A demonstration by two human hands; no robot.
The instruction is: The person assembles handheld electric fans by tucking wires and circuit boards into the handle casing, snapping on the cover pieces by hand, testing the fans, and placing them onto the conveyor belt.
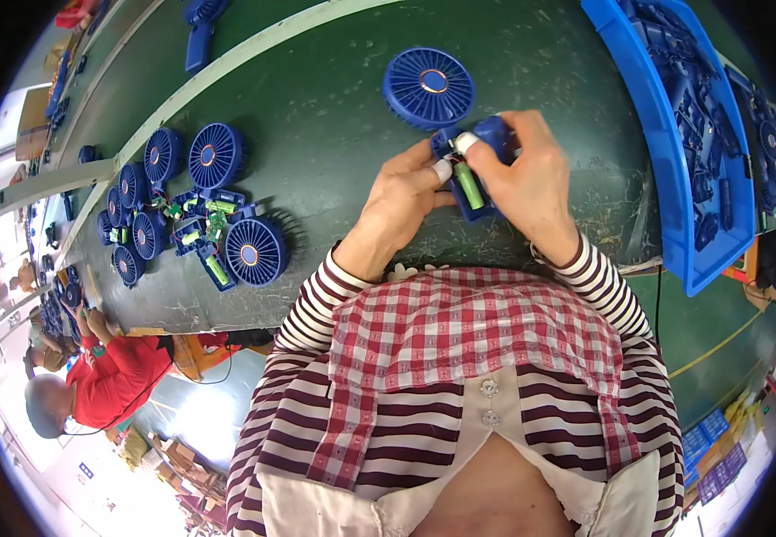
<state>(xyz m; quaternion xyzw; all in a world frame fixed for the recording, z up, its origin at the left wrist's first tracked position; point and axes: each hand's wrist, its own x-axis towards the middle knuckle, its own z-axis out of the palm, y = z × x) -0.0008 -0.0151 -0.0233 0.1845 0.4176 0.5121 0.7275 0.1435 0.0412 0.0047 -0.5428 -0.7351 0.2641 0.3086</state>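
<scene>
Both hands meet over a dark-blue handheld fan [430, 88] whose round grille points away from me. Its handle is uncovered and shows a green battery cell [469, 187] and thin wires near the neck. My left hand [398, 199] grips the handle from the left, with a white cover on the thumb tip. My right hand [535, 174] is closed around a rounded blue plastic piece [493, 134], its white-tipped thumb pressing at the fan's neck. Fingers hide part of the neck and wires.
Several fans [215, 156] with exposed batteries lie piled at left on the green worktable [334, 98]. A blue bin [674, 179] of blue plastic parts stands at right. A pale rail [227, 61] crosses the far left. A person in red [119, 380] works at lower left.
</scene>
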